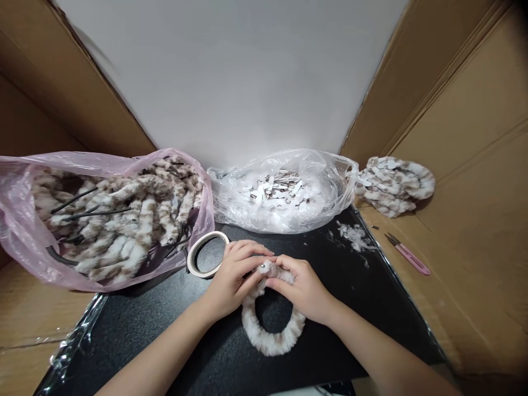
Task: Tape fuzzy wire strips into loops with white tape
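Grip narrow, left hand (239, 272) and right hand (311, 289) pinch the far side of one cream-brown plush ring (273, 344) over a black worktop (165, 324). One pink plastic bag (17, 203), one clear plastic bag (231, 199), one round cream tape roll (191, 262) and one pink-handled metal snipper (409, 256) lie nearby, between brown cardboard panels (470, 220).

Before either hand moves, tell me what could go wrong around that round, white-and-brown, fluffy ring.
The left hand sits beside the cream-coloured, ring-shaped tape roll and might nudge it. Loose white fluff on the black tabletop could cling to the fluffy ring. The pink-handled metal snips lie with their tips toward the tabletop, so a careless reach by the right hand might meet them.
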`<state>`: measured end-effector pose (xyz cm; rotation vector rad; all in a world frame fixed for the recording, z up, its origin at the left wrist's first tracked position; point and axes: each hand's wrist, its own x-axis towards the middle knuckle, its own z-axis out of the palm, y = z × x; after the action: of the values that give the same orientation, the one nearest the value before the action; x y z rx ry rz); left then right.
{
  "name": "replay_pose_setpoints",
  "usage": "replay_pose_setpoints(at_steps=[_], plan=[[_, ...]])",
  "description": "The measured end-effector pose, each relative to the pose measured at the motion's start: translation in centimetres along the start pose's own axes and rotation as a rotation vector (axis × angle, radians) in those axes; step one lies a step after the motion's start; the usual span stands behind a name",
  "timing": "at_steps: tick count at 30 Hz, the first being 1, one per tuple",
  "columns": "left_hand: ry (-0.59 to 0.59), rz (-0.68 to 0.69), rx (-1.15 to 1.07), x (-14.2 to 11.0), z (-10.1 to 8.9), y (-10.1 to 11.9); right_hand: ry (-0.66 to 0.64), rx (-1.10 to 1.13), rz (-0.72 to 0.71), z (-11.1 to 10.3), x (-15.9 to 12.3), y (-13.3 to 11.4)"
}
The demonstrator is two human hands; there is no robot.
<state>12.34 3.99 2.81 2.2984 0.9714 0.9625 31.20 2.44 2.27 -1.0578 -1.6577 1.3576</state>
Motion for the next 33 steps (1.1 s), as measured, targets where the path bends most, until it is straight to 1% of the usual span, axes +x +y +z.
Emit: replay_pose_setpoints(at_steps=[3,5,6,9,11,14,16,17,19,21,27,31,33], plan=[[-0.004,-0.105,-0.258,0.3,-0.4,-0.4,-0.083,0.233,0.116,-0.3,0.0,0.1],[-0.020,-0.190,-0.444,0.3,-0.7,-0.6,-0.094,0.331,0.171,-0.8,0.1,0.1],[-0.048,-0.234,-0.530,0.4,-0.8,-0.6,-0.089,0.343,0.179,-1.0,0.1,0.1],[-0.186,-0.383,-0.737,0.6,-1.0,-0.7,-0.075,0.296,0.167,-1.4,0.4,-0.1],[-0.245,-0.480,-0.838,0.6,-0.9,-0.9,-0.048,0.240,0.156,-1.4,0.6,-0.1],[-0.274,-0.673,-1.018,0.4,-0.4,-1.3,-0.014,0.182,0.143,-1.1,0.6,-0.1],[-0.307,-0.803,-1.130,0.2,0.1,-1.5,-0.034,0.165,0.138,-0.9,0.6,0.0],[-0.326,-0.842,-1.174,0.1,0.4,-1.5,-0.056,0.165,0.136,-0.8,0.5,0.1],[-0.373,-0.869,-1.236,0.0,0.8,-1.5,-0.095,0.173,0.133,-0.6,0.4,0.3],[-0.386,-0.877,-1.267,0.0,1.1,-1.3,-0.110,0.168,0.119,-0.4,0.3,0.5],[-0.241,-0.897,-1.182,0.2,1.7,-0.8,-0.084,0.062,0.046,-0.8,0.2,0.6],[-0.201,-0.873,-1.114,0.1,1.9,-0.5,-0.069,-0.058,-0.032,-1.0,0.1,0.1],[-0.195,-0.869,-1.083,0.0,2.1,-0.4,-0.026,-0.084,-0.041,-0.8,0.1,0.1]])
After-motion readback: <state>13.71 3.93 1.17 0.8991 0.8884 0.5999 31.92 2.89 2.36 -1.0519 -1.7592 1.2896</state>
